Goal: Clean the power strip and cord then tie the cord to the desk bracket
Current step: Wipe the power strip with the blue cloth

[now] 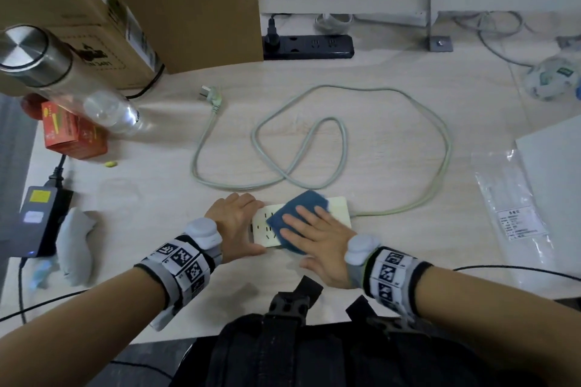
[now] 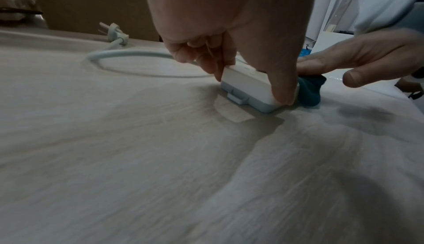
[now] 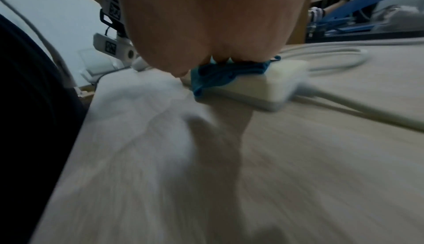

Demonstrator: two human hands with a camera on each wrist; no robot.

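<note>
The white power strip (image 1: 338, 209) lies near the desk's front edge. My left hand (image 1: 246, 225) grips its left end, thumb (image 2: 283, 91) on the near side and fingers on the far side of the strip (image 2: 243, 89). A blue cloth (image 1: 301, 203) lies on top of the strip, and my right hand (image 1: 309, 231) presses on it with straight fingers. In the right wrist view the cloth (image 3: 220, 78) bunches under my palm on the strip (image 3: 277, 82). The pale cord (image 1: 314, 141) loops across the desk to its plug (image 1: 211, 97). The grey desk bracket (image 1: 428, 22) stands at the back.
A black power strip (image 1: 309, 46) lies by the back wall beside a cardboard box (image 1: 141, 3). At the left are a steel-capped bottle (image 1: 59, 72), a red carton (image 1: 74, 135) and a power adapter (image 1: 37, 217). At the right lie a plastic bag (image 1: 515, 207) and a white board (image 1: 556, 173).
</note>
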